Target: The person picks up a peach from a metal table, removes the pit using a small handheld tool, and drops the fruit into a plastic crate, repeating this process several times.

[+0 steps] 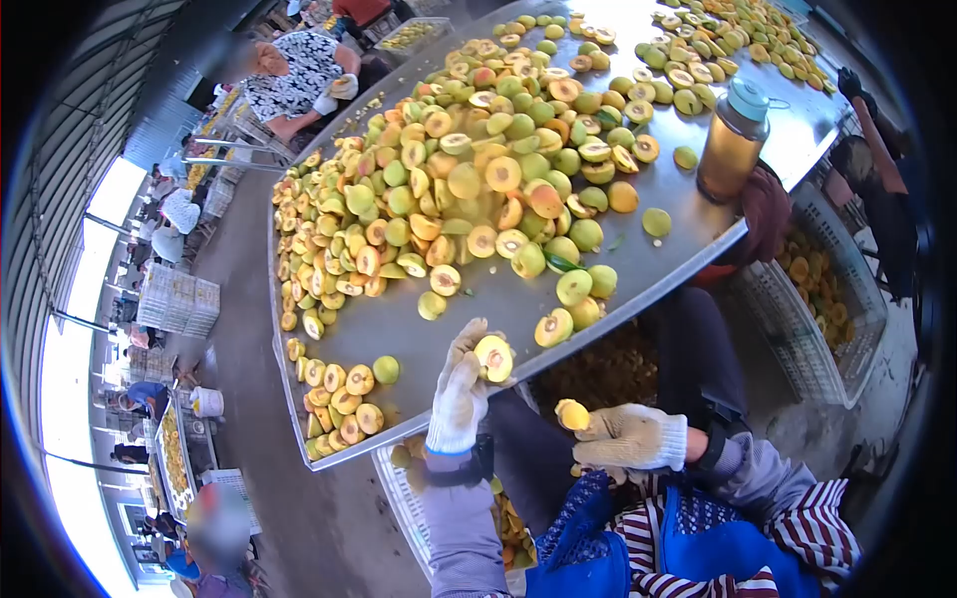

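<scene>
Up close, left hand (pixel 459 399) in a white knit glove, raised at the rim of the metal table (pixel 478 299), fingers closed on a peach half (pixel 493 358) with cut face and pit hollow turned outward. Just beside it, lower and nearer the body, right hand (pixel 633 437), gloved the same way, pinching a yellow piece (pixel 572 414) of fruit between thumb and fingertips; any tool in that grip impossible to tell. Hands near each other but apart, peach half over the table's rim, yellow piece off the table above the lap. Just beyond the left hand's fingertips, a few loose halves (pixel 554 327) near the rim. Farther out, a broad heap of halved fruit (pixel 478 179), green-skinned and orange-fleshed, covering most of the tabletop. Off to the left hand's outer side, a smaller cluster of halves (pixel 339 399) at the table's corner. Well beyond the right hand, an amber bottle (pixel 731 149) with a teal lid, upright at the table edge. Below both hands, a white crate (pixel 396 483) with fruit inside. Out past the right hand, a second crate (pixel 847 329), also holding fruit. Far across the heap from both hands, a co-worker (pixel 299 75) in a patterned top at the table's far side.
</scene>
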### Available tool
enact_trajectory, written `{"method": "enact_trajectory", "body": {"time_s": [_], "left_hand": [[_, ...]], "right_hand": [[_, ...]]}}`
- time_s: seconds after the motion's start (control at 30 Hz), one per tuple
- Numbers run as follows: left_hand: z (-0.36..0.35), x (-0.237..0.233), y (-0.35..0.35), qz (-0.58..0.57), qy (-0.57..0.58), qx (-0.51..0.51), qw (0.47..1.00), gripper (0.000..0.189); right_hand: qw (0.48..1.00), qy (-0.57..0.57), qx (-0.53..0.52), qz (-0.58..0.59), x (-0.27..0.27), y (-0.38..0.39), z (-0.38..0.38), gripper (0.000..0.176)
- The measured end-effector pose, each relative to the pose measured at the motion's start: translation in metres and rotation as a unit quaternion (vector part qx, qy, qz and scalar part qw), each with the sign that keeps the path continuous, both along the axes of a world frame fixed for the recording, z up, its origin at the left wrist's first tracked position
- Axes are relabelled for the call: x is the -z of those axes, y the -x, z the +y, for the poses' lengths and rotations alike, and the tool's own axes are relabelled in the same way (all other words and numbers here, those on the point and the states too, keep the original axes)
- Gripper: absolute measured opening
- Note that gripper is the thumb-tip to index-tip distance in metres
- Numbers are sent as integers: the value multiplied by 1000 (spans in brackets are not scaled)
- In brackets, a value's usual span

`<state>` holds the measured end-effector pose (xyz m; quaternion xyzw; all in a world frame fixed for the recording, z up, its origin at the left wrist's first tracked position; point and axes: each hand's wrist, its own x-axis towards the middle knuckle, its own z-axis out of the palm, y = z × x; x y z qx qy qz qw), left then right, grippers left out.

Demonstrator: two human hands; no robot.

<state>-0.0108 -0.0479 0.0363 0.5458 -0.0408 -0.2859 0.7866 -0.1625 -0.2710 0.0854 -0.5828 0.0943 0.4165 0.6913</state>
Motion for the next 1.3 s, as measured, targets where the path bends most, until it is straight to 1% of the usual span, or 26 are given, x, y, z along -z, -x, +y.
{"method": "enact_trajectory", "body": {"time_s": [0.03, 0.07, 0.1, 0.13, 0.17, 0.23, 0.27, 0.37, 0.4, 0.5, 0.53, 0.63, 0.7, 0.8, 0.9, 0.93, 1.03, 1.07, 1.13, 1.17, 1.23, 1.27, 1.3], "left_hand": [[-16, -15, 17, -5, 32, 26, 999, 58], [-30, -30, 34, -12, 64, 50, 997, 61], [-41, -47, 53, -94, -43, 79, 992, 49], [-46, -42, 59, -158, -154, 59, 974, 52], [-48, -38, 63, -223, -264, 37, 938, 56], [-59, -56, 65, -98, -185, -63, 976, 45], [-55, -50, 64, -54, -114, -60, 990, 46], [-63, -45, 77, 15, 67, -64, 996, 53], [-64, -44, 81, 41, 120, -53, 991, 53], [-74, -56, 94, 57, 142, -57, 987, 49], [-78, -59, 99, 35, 108, -83, 990, 45], [-78, -61, 109, 16, 64, -83, 994, 47], [-89, -63, 116, -22, 53, -127, 990, 45], [-98, -62, 125, -73, 50, -176, 980, 45], [-106, -60, 134, -138, 63, -203, 967, 48], [-108, -60, 136, -163, 69, -210, 962, 49], [-112, -60, 136, -251, -8, -203, 946, 52], [-107, -63, 134, -217, -29, -163, 962, 52], [-96, -71, 130, -146, -70, -81, 983, 52], [-98, -73, 131, -152, -71, -94, 981, 51], [-101, -75, 134, -166, -75, -120, 976, 50], [-106, -70, 136, -203, -40, -158, 965, 50], [-107, -67, 134, -227, -35, -157, 960, 51]], "right_hand": [[999, 30, 12, -35, 5, 0, 5, 30], [982, 94, 17, -161, 26, 3, 12, 29], [946, 156, 21, -284, 42, 8, 18, 29], [935, 210, -40, -285, 18, 3, 13, 29], [951, 197, -15, -239, 5, 3, 10, 27], [973, 169, 34, -153, -7, 5, 7, 24], [974, 38, 127, -183, 15, 13, 10, 21], [975, 8, 122, -188, 9, 20, 4, 20], [982, -28, 131, -133, 6, 21, 4, 32], [981, 1, 107, -161, 4, 22, 4, 34], [981, -2, 109, -161, 2, 23, 4, 34], [981, -3, 110, -158, -6, 23, 1, 35], [983, 7, 104, -148, -9, 24, 1, 33], [968, 26, 112, -223, -16, 24, 2, 28], [991, -68, 66, -96, -17, 26, 0, 30], [989, -95, 66, -88, -21, 27, -2, 31], [991, -106, 38, -67, -26, 24, -10, 32], [992, -109, 34, -46, -22, 25, -10, 33], [994, -94, 20, -44, -22, 26, -10, 35], [995, -87, 14, -42, -23, 26, -9, 35], [993, -116, 7, -29, -22, 27, -9, 33], [990, -137, 2, -19, -17, 27, -8, 32], [987, -158, -2, -10, -13, 28, -9, 31]]}}
